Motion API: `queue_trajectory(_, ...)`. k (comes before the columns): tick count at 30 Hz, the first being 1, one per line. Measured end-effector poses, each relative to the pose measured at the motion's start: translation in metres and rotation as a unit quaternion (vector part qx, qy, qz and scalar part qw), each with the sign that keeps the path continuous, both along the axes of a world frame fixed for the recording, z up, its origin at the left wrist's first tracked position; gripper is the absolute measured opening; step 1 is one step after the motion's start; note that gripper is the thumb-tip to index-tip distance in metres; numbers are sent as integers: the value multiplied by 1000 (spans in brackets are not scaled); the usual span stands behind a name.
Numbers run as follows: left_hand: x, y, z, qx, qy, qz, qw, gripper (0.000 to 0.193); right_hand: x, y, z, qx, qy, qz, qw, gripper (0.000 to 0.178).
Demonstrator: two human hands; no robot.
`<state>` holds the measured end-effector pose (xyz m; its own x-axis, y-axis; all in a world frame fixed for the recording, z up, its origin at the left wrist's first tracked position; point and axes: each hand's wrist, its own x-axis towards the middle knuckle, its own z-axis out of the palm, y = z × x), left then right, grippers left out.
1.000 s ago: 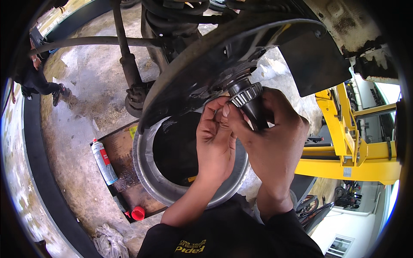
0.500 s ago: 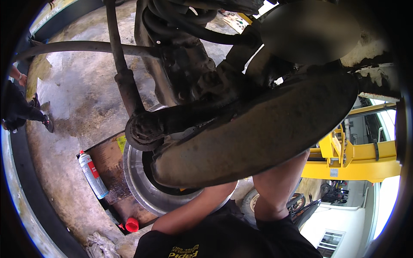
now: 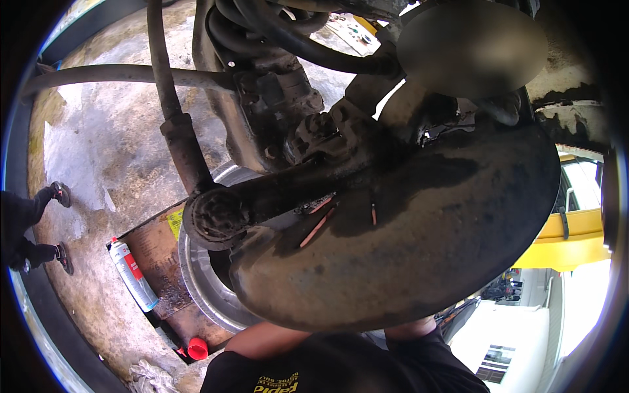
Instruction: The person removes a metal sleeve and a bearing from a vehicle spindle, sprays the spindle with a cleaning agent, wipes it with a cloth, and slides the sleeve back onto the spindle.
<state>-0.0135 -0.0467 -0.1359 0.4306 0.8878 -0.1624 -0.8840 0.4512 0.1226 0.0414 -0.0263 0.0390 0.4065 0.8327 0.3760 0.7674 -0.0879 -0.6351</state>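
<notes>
Directly before me hangs a large, dirty brown brake dust shield (image 3: 406, 268), with a dark steering knuckle (image 3: 282, 190) behind its upper edge. A tie rod (image 3: 189, 154) runs down to a round greasy joint (image 3: 218, 214) at the shield's left. My left forearm (image 3: 268, 338) and my right forearm (image 3: 413, 329) both reach up behind the shield's lower edge. Both hands are hidden by it, so what they touch does not show. Reddish scraped streaks (image 3: 318, 226) mark the shield's upper face.
Below left, a silver metal basin (image 3: 203, 288) stands on flattened cardboard in a tray (image 3: 154, 255). A spray can (image 3: 134, 275) and a red cap (image 3: 197, 348) lie there too. Pale rags (image 3: 154, 376) are nearby. Another person's legs (image 3: 39, 226) are at far left; a yellow lift arm (image 3: 563, 242) is at right.
The dust shield now shows more of its face and reaches lower, covering more of my forearms. My view has shifted slightly. At far left, the other person's hand has gone out of view.
</notes>
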Motion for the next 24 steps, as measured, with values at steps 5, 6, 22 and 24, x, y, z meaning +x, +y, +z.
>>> queue_trajectory(5, -3, -8, 1, -10, -14, -21, 1000, 33, -7, -1, 7, -6, -12, -40, 999, 11)
queue_trajectory(6, -3, -7, -2, -13, -15, -12, 1000, 33, -7, 3, 4, -7, -24, -36, 999, 11)
queue_trajectory(22, -4, -6, 4, -17, -63, 23, 998, 38, -19, 22, 20, -32, -72, -8, 997, 16)
queue_trajectory(24, 1, 0, 11, 51, -59, 74, 994, 39, -15, 17, 14, -14, -87, -7, 996, 20)
